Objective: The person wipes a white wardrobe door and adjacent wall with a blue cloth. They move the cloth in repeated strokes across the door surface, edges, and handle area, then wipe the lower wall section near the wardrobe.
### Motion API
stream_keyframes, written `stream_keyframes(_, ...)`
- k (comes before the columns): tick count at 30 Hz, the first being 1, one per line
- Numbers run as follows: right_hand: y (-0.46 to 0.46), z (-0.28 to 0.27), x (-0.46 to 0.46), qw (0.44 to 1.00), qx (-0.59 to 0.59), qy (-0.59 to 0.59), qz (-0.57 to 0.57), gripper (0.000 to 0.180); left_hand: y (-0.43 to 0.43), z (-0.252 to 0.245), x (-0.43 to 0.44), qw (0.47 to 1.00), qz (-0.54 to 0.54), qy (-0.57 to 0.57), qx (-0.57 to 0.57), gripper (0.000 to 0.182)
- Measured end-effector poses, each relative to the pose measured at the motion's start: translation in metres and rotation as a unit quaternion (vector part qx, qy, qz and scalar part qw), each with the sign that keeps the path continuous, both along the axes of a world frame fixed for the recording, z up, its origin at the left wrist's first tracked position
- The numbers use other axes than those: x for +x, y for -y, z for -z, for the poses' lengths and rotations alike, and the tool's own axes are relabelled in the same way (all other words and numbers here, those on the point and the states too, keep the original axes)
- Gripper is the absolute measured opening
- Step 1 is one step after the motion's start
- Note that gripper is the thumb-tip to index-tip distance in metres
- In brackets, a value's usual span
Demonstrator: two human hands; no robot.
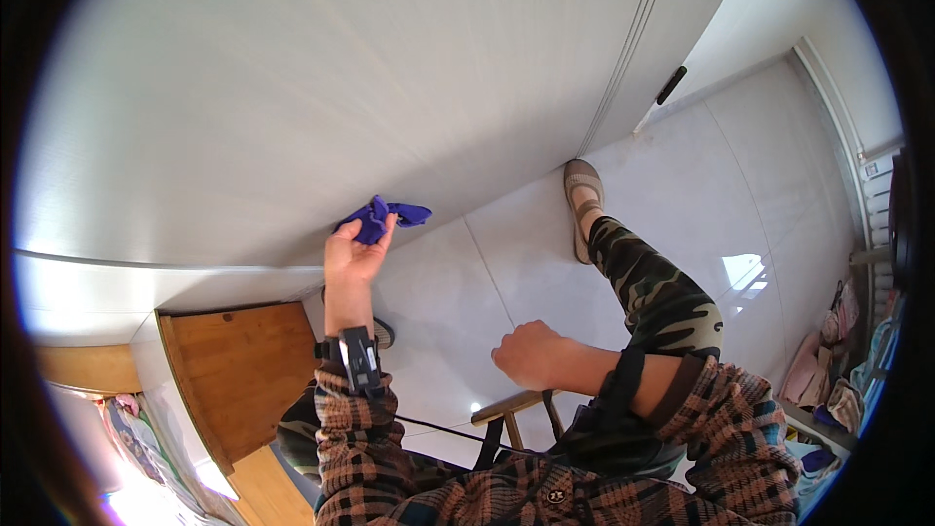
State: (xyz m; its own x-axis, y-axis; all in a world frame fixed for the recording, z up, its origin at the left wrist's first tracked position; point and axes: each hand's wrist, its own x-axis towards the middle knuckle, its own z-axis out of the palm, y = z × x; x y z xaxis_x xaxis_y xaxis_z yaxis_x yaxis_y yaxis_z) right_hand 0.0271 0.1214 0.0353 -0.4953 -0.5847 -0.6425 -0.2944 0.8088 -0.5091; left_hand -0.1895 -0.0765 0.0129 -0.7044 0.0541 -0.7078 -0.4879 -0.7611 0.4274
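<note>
My left hand (356, 257) pinches a crumpled purple cloth (374, 220) between thumb and fingers. The cloth lies against the lower part of a large pale panel (409, 88), which looks like a door with parallel grooves near its right side. Over the tiled floor, in front of my raised knee, my right hand (533, 355) is curled into a loose fist. Nothing shows in it, though its palm side is hidden.
A dark handle (671, 85) sits near the panel's right edge. Below me is a small wooden stool (517, 406). A wooden board (245, 372) stands at lower left. Shoes (806, 371) fill a rack at right, near a white radiator (879, 204). My shoe (583, 193) touches the panel's base.
</note>
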Motion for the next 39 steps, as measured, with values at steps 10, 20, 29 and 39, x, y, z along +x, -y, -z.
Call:
stream_keyframes(10,0.000,-0.008,0.015,0.998,-0.067,0.005,0.003,0.017,-0.013,0.187,-0.008,0.983,-0.040,0.175,0.045,0.030)
stream_keyframes(20,0.006,-0.008,0.017,0.998,-0.056,0.006,0.001,0.019,-0.017,0.223,-0.002,0.985,-0.081,0.143,0.052,0.027)
stream_keyframes(29,0.000,-0.016,0.016,0.997,-0.070,-0.021,0.009,0.017,0.156,0.174,-0.008,0.982,-0.164,0.035,-0.091,0.032)
stream_keyframes(39,0.000,-0.013,0.021,0.997,-0.070,-0.019,0.013,0.015,0.059,0.238,-0.006,0.993,-0.078,0.079,0.041,0.025)
